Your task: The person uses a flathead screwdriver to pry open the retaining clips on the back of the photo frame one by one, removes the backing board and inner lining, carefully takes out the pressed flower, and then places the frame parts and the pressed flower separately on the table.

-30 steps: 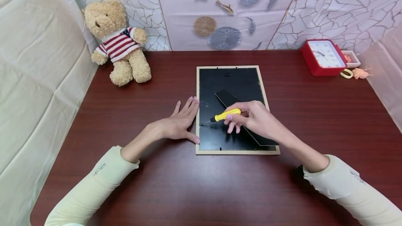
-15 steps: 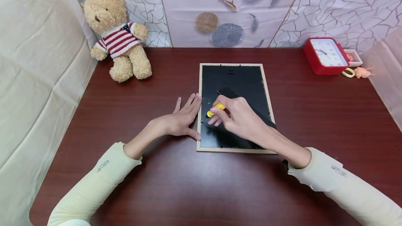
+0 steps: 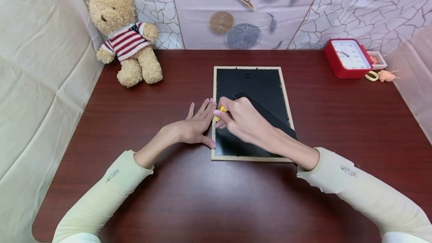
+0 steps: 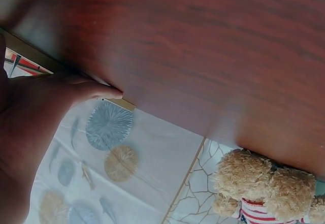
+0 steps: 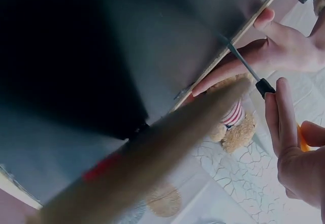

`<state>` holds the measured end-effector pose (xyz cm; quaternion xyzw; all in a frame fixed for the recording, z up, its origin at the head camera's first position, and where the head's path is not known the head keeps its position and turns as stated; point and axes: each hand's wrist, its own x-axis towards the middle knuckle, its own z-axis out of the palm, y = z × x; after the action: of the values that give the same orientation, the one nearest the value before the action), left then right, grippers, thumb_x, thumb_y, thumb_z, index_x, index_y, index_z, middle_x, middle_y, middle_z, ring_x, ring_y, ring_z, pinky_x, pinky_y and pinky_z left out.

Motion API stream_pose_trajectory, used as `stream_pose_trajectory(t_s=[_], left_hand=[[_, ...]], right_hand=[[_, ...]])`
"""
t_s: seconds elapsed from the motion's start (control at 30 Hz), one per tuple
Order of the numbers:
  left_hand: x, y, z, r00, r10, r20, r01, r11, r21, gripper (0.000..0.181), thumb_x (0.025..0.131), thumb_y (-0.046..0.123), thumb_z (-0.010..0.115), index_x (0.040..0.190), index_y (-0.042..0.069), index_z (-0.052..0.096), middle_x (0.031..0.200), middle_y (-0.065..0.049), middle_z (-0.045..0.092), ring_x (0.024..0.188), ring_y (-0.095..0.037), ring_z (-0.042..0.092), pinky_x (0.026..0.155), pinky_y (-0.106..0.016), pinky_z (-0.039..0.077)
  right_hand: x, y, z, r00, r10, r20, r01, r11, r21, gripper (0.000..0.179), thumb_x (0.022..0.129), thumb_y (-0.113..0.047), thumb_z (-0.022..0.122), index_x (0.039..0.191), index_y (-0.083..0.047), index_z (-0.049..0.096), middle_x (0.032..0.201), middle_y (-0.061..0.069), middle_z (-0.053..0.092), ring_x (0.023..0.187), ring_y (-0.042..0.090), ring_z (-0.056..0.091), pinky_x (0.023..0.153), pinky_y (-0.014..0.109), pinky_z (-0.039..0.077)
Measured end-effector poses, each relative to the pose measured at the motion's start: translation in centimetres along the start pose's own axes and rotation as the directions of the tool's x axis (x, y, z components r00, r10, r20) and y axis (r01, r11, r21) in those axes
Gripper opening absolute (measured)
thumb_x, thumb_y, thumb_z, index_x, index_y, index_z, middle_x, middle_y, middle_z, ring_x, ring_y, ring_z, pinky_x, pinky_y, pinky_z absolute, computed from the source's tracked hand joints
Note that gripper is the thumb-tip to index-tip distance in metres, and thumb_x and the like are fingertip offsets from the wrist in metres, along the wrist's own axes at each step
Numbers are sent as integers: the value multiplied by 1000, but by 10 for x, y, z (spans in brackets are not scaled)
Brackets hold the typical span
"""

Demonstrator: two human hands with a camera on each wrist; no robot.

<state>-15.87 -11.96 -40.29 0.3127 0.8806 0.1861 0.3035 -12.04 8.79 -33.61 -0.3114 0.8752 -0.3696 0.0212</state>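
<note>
A picture frame [image 3: 248, 158] with a pale wooden border lies face down, its black backing [image 3: 248, 83] upward. The black stand leg [image 3: 266, 113] slants across this backing, partly behind my right arm. My right hand [image 3: 243, 119] grips a screwdriver [image 3: 221, 111] by its yellow handle, mostly covered by the fingers. In the right wrist view, the screwdriver's metal shaft [image 5: 245, 64] reaches the backing just inside the border. With fingers spread, my left hand [image 3: 192, 128] rests against the frame's left side, fingertips and thumb at the border.
A teddy bear [image 3: 126, 40] in a striped top sits at the back left of the dark red table [image 3: 162, 205]. At the back right are a red clock [image 3: 347, 59], a small box [image 3: 378, 61], a pale ring [image 3: 371, 76] and an orange toy [image 3: 387, 75].
My right hand has moved left with the screwdriver, tilting its handle more upright over the left border. My left hand keeps its place on the frame.
</note>
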Motion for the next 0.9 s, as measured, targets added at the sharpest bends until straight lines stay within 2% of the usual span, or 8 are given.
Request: stream_pose_trajectory(t_s=[0.03,0.17,0.3,0.4,0.57,0.73,0.8,0.9], left_hand=[[-2,2,-2,1000,2,2,-2,1000,0,131,97,47,82,172,-3,-13,181,-20,-24,167,-35,-29,128,-68,-21],[-6,7,-4,1000,2,13,-2,1000,0,124,99,45,81,174,-2,-6,181,-20,-23,166,-37,-30,128,-69,-22],[-7,10,-5,1000,-6,28,5,1000,11,111,99,41,82,175,1,12,183,-17,-17,166,-37,-32,128,-69,-22],[-6,9,-5,1000,-3,20,3,1000,3,114,98,42,83,176,2,9,183,-16,-17,166,-37,-31,127,-69,-22],[2,-2,2,1000,-20,-1,20,1000,-12,132,96,47,83,173,3,-15,181,-14,-26,166,-30,-33,127,-65,-25],[9,-12,9,999,-23,-30,23,1000,0,137,94,51,84,172,2,-18,181,-14,-25,166,-27,-32,128,-62,-25],[11,-13,10,999,-14,-39,14,1000,9,138,93,52,84,172,1,-17,181,-16,-25,166,-28,-32,129,-63,-24],[11,-12,10,999,-5,-38,6,1000,18,139,92,52,85,172,1,-18,180,-16,-26,166,-28,-32,129,-63,-24]], right_hand=[[2,-2,0,1000,-2,3,2,1000,-24,21,108,-5,66,89,-1,61,68,7,72,70,19,80,51,22,43],[9,-7,3,999,-33,7,34,992,-126,19,108,-6,66,90,1,65,61,3,65,57,15,66,52,21,41],[13,-11,7,996,-84,13,85,983,-164,23,108,-5,67,86,-1,61,56,1,58,55,14,64,52,21,38],[13,-11,6,997,-76,8,77,985,-156,25,108,-5,67,84,-2,59,56,2,57,57,16,67,53,22,40],[4,0,-1,1000,2,14,-2,1000,-4,19,109,-6,66,91,-1,64,75,7,76,76,18,82,63,24,58],[-11,19,-16,991,117,70,-127,980,154,8,108,-6,69,104,-2,74,93,6,85,88,15,84,83,32,65],[-17,27,-22,983,166,78,-176,975,139,8,105,-6,72,107,-3,79,96,5,85,89,15,84,91,36,63],[-27,38,-29,973,215,87,-223,971,87,10,103,-5,74,108,-4,83,99,7,85,93,20,83,94,43,60]])
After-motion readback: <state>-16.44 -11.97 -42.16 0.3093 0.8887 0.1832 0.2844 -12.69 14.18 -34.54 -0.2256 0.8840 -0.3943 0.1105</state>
